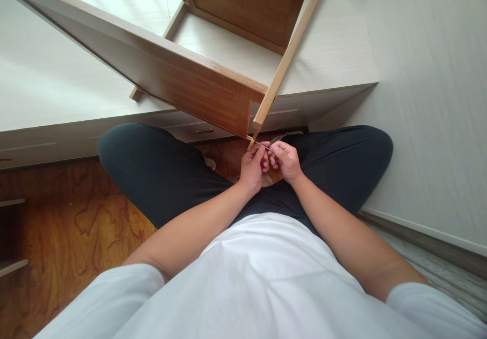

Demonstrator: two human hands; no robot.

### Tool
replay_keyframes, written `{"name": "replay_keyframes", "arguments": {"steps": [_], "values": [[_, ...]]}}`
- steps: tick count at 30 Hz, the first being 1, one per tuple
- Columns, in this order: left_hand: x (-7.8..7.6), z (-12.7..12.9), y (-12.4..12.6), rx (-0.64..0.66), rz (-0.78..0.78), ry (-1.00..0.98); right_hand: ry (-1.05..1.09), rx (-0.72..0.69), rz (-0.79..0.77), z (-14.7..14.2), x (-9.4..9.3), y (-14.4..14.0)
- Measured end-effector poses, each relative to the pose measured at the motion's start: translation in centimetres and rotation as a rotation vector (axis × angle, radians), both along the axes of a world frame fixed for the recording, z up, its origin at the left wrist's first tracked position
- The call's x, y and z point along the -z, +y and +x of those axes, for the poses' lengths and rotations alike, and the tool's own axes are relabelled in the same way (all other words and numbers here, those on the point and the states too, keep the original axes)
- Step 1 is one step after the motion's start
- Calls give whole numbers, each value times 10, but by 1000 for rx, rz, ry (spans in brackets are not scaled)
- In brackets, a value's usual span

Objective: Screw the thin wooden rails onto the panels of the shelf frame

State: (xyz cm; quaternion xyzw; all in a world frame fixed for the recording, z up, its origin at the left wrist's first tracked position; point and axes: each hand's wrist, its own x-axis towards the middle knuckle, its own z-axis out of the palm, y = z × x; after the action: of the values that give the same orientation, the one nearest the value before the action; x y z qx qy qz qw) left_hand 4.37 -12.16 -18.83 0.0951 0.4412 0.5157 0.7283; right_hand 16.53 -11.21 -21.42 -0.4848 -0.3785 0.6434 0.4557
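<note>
Between my knees, my left hand and my right hand are close together, fingers pinched. Both grip a thin metal rod, which looks like a hex key; its full shape is too small to make out. The rod's left end points at the lower end of a wooden furniture frame, where a light wooden post meets a brown wood panel. My left fingertips are right beside the short wooden end piece; whether they touch it I cannot tell.
The frame's other brown panel stands farther back. The frame rests on a white ledge with drawers below its edge. A pale wall panel rises at the right. Wood-patterned floor lies at the left.
</note>
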Motion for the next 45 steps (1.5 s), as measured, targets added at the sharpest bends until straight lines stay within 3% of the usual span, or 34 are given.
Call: {"name": "replay_keyframes", "arguments": {"steps": [10,18,22,27,29,45], "values": [[1,0,2,18,-14,-49,-63,66,63,-1,-6,0],[0,-1,2,5,-3,-47,-29,94,15,-3,-4,2],[0,-1,3,8,-10,-29,79,85,-69,-3,-6,6],[2,0,3,-9,-11,0,236,-108,-294,-1,-9,9],[2,0,3,-14,-21,12,241,-121,-316,-1,-10,9],[1,1,1,9,-2,50,93,12,-137,-4,0,6]]}}
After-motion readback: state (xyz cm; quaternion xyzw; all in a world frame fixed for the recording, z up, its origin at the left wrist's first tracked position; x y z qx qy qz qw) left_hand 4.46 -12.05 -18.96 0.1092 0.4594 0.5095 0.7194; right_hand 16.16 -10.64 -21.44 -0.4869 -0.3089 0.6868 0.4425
